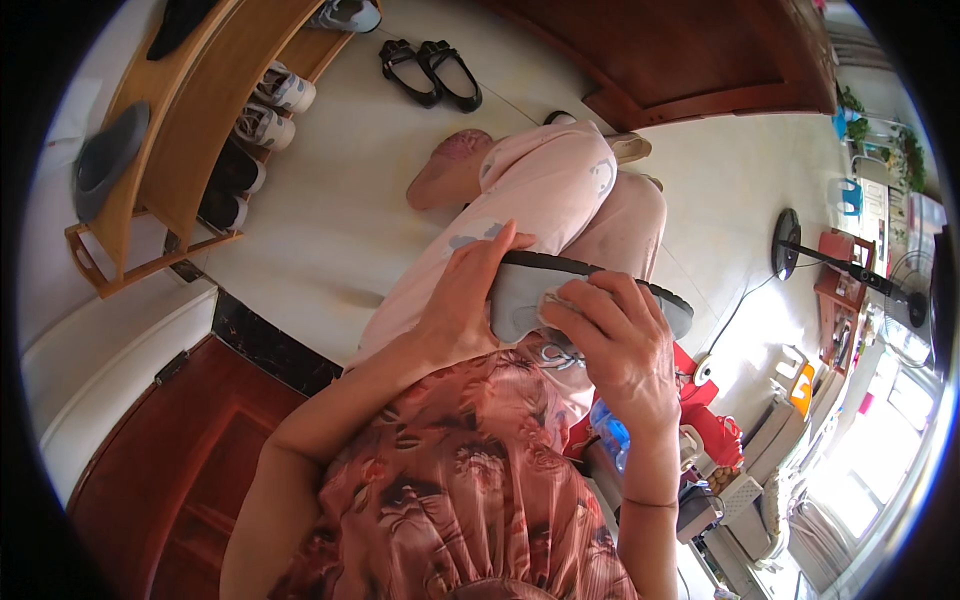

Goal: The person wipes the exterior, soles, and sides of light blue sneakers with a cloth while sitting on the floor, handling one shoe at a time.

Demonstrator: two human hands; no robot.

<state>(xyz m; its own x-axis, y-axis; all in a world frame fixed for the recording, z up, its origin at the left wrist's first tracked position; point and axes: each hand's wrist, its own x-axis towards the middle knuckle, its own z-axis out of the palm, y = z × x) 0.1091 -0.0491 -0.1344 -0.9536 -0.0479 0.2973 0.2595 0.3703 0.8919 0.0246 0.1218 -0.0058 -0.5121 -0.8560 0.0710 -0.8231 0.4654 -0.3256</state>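
A grey shoe (517,292) with a black ridged sole (551,262) is tilted on its side above my lap, its sole edge turned away from me. My left hand (466,289) grips one end of it, thumb near the sole. My right hand (626,330) presses a small pale wad (553,304), cloth or tissue, against the shoe's side. Those fingers hide the middle of the shoe, while its other end (675,311) shows past the knuckles. Pink trousers (540,187) cover my bent legs beneath it.
A wooden shoe rack (217,97) holding white sneakers (281,88) and dark shoes stands at left. Black strapped shoes (431,75) rest on the tiled floor. A reddish-brown wooden panel (690,52) stands ahead. At right are a fan (847,266) and its cord.
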